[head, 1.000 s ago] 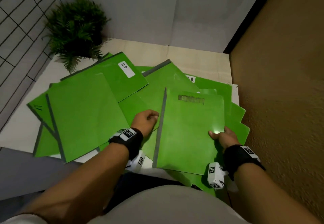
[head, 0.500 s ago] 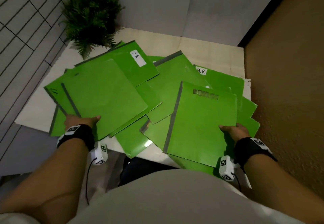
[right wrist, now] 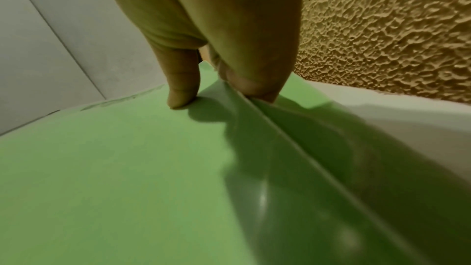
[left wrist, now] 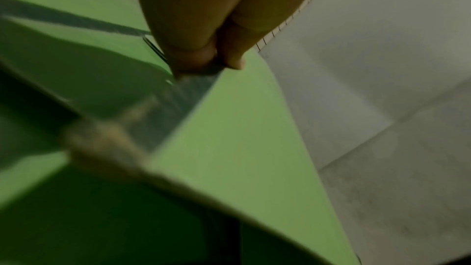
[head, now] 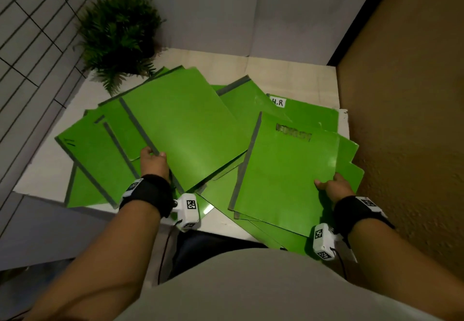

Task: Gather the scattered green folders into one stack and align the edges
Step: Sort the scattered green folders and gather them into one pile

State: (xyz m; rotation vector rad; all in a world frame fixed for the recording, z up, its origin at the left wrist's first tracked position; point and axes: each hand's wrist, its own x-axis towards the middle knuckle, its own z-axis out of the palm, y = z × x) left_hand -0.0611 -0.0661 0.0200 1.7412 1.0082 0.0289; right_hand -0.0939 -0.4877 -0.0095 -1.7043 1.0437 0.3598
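Observation:
Several green folders with grey spines lie fanned over a white table (head: 296, 77). My left hand (head: 153, 160) pinches the grey spine edge of a large folder (head: 185, 125) lifted at an angle over the left pile; in the left wrist view the left hand (left wrist: 203, 55) grips that folder (left wrist: 242, 138) at its spine. My right hand (head: 331, 189) holds the right edge of another folder (head: 286, 170) with a scraped label. In the right wrist view the thumb rests on top of the folder (right wrist: 114, 158) and the fingers (right wrist: 249, 84) curl under its edge.
A potted fern (head: 120, 32) stands at the table's back left corner. A textured tan wall (head: 414, 120) runs close along the right side, a grey wall (head: 226, 7) behind. One folder at the back carries a white label (head: 277, 101). The table's near edge lies by my body.
My left hand left the middle, took a large folder at the left pile, and has lifted and swung it up toward the middle. The right hand kept its hold on the right folder.

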